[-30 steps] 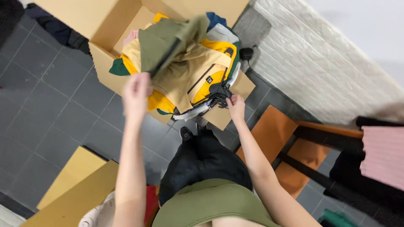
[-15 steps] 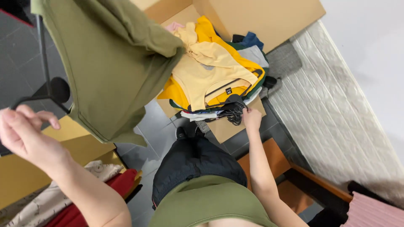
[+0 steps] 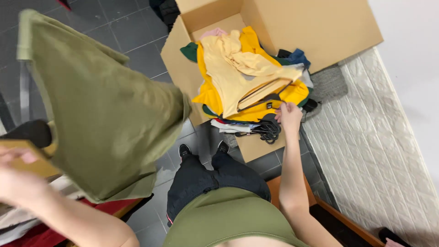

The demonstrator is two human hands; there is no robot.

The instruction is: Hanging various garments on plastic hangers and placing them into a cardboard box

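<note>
Bare grey floor tiles [image 3: 128, 36] at upper centre leave room. The olive garment [image 3: 105, 119] blocks the left; the heaped cardboard box [image 3: 315, 27] crowds upper right, seemingly tight against the white brick wall [image 3: 370, 137].

Looking straight down the body here: an olive-green top [image 3: 233, 219] fills the bottom of the view, smooth and plain, with no print showing. Both arms come out bare, no sleeves reaching the forearms, no watch or bands on either wrist. The left hand [image 3: 18, 176] is blurred at the frame edge; the right hand [image 3: 289, 116] shows bare fingers, no rings to be made out. Below the top, dark, nearly black trousers [image 3: 210, 176], creased at the knees, and black shoes [image 3: 203, 149] with pale marks on their uppers
</note>
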